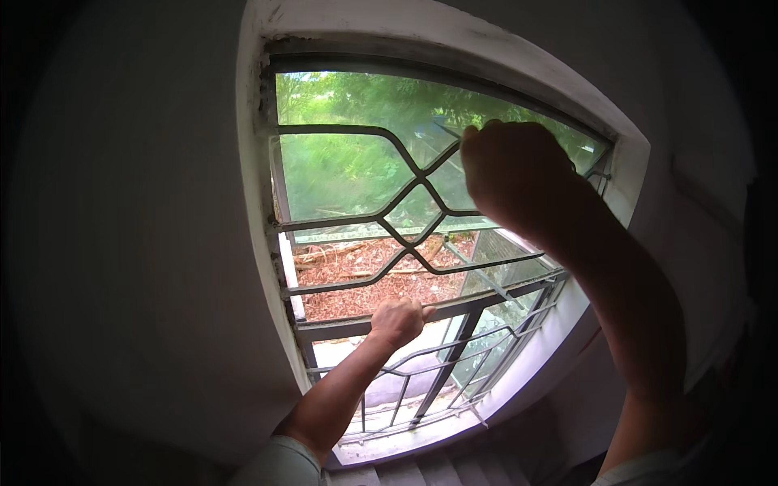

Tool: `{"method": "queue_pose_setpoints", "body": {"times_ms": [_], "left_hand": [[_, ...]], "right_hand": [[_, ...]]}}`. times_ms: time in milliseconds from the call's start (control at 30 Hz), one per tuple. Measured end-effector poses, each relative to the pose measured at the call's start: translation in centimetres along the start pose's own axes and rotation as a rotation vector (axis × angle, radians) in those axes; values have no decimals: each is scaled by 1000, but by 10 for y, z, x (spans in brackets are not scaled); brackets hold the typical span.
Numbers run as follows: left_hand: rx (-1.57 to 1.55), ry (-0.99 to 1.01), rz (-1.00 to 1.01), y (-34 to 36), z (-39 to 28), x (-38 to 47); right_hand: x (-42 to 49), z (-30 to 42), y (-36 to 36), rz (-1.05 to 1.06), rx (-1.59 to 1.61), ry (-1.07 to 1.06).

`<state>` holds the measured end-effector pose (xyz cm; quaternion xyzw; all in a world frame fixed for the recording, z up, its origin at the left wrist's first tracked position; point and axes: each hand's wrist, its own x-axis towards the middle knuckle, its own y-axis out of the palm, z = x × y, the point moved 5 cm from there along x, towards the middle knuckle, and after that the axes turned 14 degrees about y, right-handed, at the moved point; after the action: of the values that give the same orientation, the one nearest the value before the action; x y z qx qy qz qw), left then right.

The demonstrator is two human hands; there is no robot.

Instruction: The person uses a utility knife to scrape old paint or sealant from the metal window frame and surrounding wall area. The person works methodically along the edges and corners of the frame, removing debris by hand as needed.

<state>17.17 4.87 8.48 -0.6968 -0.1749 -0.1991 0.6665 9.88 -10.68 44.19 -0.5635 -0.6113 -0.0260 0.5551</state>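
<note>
My left hand [398, 321] is closed around the horizontal crossbar [340, 328] of the metal window frame. Higher up and to the right, my right hand [516, 167] is a dark fist in front of the upper window pane [340, 170]. From its thumb side juts a thin pointed object [448, 130]; the rest of it is hidden in the fist, and I cannot tell its kind. The metal window grille [420, 176], with bars bent into crossing diamonds, runs behind this fist. Whether the fist also touches a bar is hidden.
A pale wall recess [255, 182] surrounds the window, with dark walls either side. Below the upper pane, a gap shows brown leaf litter [346, 304] outside. A glazed sash [498, 255] stands outward at the right, with a slanting metal stay [486, 279]. Stairs [419, 471] lie below.
</note>
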Motion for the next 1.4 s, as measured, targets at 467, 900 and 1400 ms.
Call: {"method": "queue_pose_setpoints", "body": {"times_ms": [467, 900, 1400], "left_hand": [[-23, -11, 4, 0, -5, 7], [-36, 7, 10, 3, -2, 5], [-32, 16, -18, -4, -6, 4]], "right_hand": [[24, 5, 16, 213, 443, 52], [61, 100, -29, -68, 307, -463], [-89, 25, 20, -34, 481, 31]]}}
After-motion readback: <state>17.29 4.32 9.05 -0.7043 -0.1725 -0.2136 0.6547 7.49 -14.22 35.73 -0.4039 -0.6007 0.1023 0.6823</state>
